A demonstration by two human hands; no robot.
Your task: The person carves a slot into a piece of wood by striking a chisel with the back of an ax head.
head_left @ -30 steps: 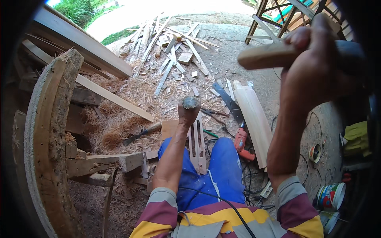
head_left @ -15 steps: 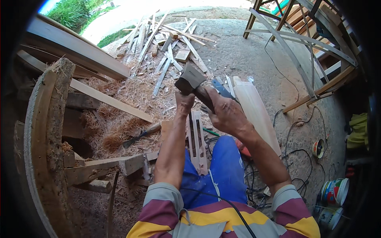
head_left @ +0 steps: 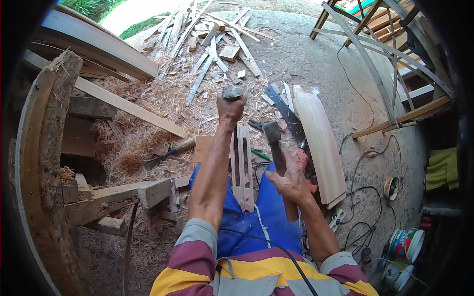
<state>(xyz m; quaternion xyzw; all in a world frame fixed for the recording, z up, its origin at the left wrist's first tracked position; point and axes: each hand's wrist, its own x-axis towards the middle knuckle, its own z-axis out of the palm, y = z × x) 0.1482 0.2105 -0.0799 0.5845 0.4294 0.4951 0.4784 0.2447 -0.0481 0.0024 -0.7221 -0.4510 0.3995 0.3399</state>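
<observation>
Two hands closed | left [head_left: 231, 109]: chisel [head_left: 233, 92] | right [head_left: 291, 181]: mallet [head_left: 276, 150] | paint tubs [head_left: 406, 244] (contents unclear)

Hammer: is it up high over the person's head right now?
No, the hammer is down low by the slotted wood piece, held in the right hand near the knees.

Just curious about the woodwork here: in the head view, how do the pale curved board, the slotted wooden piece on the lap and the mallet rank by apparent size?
1. Pale curved board
2. Slotted wooden piece
3. Mallet, held in the right hand; its handle is partly hidden, so it may match the slotted piece.
</observation>
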